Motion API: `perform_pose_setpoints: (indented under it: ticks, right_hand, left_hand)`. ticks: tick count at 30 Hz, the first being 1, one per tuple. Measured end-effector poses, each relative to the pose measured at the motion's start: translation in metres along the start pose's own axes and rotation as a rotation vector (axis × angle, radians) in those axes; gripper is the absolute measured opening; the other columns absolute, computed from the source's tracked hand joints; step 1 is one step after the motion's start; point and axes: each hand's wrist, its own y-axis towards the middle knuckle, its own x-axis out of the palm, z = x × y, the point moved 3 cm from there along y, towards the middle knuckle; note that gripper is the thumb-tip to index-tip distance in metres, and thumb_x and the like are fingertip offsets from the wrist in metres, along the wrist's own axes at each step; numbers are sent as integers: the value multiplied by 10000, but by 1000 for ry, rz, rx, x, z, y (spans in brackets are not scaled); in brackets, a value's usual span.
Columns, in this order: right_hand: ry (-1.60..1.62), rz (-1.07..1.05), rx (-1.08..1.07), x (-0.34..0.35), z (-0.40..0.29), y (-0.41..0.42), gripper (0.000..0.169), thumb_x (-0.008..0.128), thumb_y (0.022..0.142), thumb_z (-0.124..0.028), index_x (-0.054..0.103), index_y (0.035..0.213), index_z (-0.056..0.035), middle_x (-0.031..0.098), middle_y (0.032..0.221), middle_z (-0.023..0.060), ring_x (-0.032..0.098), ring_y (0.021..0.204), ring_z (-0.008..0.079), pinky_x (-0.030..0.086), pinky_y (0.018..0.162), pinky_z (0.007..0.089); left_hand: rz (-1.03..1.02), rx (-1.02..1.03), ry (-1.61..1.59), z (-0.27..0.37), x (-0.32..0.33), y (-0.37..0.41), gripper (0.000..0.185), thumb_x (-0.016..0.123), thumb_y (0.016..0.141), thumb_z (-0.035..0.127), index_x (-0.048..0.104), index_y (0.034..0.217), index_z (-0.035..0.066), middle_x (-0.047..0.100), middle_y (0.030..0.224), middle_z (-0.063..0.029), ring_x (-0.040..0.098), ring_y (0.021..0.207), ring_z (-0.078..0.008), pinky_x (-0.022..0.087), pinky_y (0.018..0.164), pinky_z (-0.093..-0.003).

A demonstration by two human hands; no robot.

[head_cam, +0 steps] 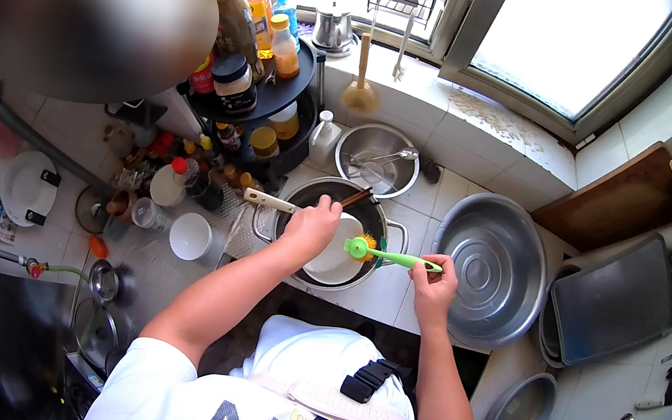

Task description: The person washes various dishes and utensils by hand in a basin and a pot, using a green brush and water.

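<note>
My right hand (pixel 436 289) grips the green handle of a dish brush (pixel 403 260) with orange bristles, its head over a white bowl (pixel 329 255). The bowl sits in a two-handled metal pot (pixel 399 236). Over the pot's left part, my left hand (pixel 312 225) is closed, with dark wooden chopsticks (pixel 356 197) sticking out beyond its fingers and a light-handled utensil (pixel 271 201) lying beside it across the rim. Whether the fingers hold these or the bowl's edge cannot be told. Behind the pot stands a steel basin (pixel 381 131) with metal spoons (pixel 408 154) in it.
A large metal basin (pixel 487 268) stands to the right, with a dark rectangular tray (pixel 612 300) and a wooden cutting board (pixel 616 187) beyond. At the left are a white bowl (pixel 190 236), a dark sauce bottle (pixel 207 189) and a black corner rack (pixel 290 99) holding bottles.
</note>
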Motion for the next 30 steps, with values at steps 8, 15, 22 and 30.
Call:
perform_pose_setpoints:
  ticks: [8, 15, 22, 30]
  right_hand:
    - [40, -102, 75, 6, -3, -9, 154, 674, 893, -51, 555, 971, 5, 648, 818, 61, 637, 701, 86, 492, 606, 212]
    - [-10, -177, 76, 19, 15, -10, 146, 683, 886, -53, 564, 948, 5, 652, 808, 60, 639, 682, 87, 496, 599, 211]
    - [-79, -238, 105, 28, 21, -7, 132, 666, 895, -46, 563, 962, 1, 655, 820, 67, 652, 671, 110, 530, 612, 234]
    - [47, -257, 142, 33, 30, -2, 140, 665, 912, -26, 563, 1003, 4, 643, 835, 72, 636, 688, 118, 525, 637, 242]
  left_hand:
    - [556, 351, 29, -13, -57, 1, 139, 605, 826, 45, 471, 866, 36, 574, 1001, -116, 660, 780, -254, 579, 584, -343]
    - [742, 185, -160, -32, -95, -4, 149, 609, 818, 21, 477, 887, 24, 575, 1096, -147, 672, 838, -313, 583, 626, -387]
    - [681, -645, -857, -90, -72, -45, 193, 669, 789, 47, 521, 904, -3, 660, 837, -166, 683, 746, -306, 570, 644, -415]
    - [802, -1100, -1451, -168, -25, -219, 245, 640, 846, 74, 521, 1051, 11, 623, 973, -113, 676, 818, -233, 612, 609, -395]
